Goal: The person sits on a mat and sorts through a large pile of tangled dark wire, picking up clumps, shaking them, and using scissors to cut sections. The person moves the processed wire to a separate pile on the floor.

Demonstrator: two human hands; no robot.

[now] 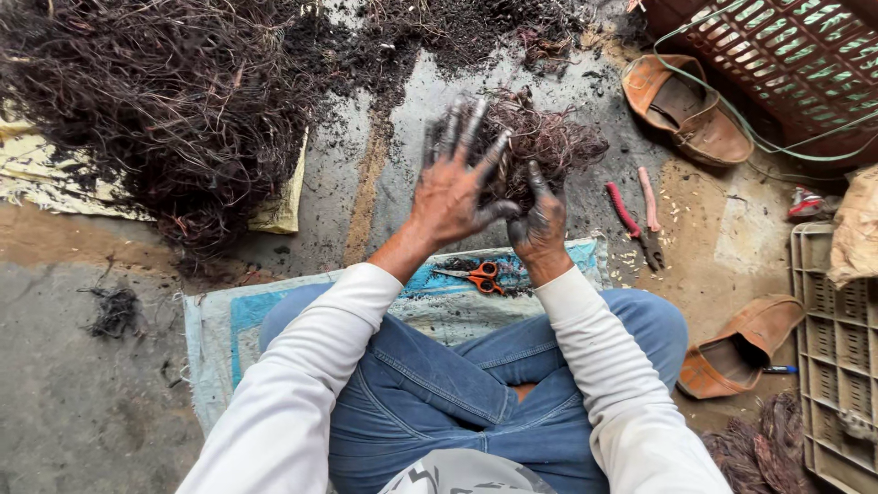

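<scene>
Mid-way through rolling, the left hand (455,187) pressed flat with fingers spread and the right hand (538,222) cupped, grip clamped on a wire tangle (549,137), which called for tighter bundling.

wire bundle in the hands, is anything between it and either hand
Nothing visible. The tangled wire bundle lies directly against both soot-blackened hands: the left hand spreads open fingers across its front, and the right hand grips it from below.

There is only the one view, from the camera on the person's head. It looks steeply down over the crossed legs, close above the raised hands, facing forward across the floor (82,402) to the far wire heap (174,101).
</scene>
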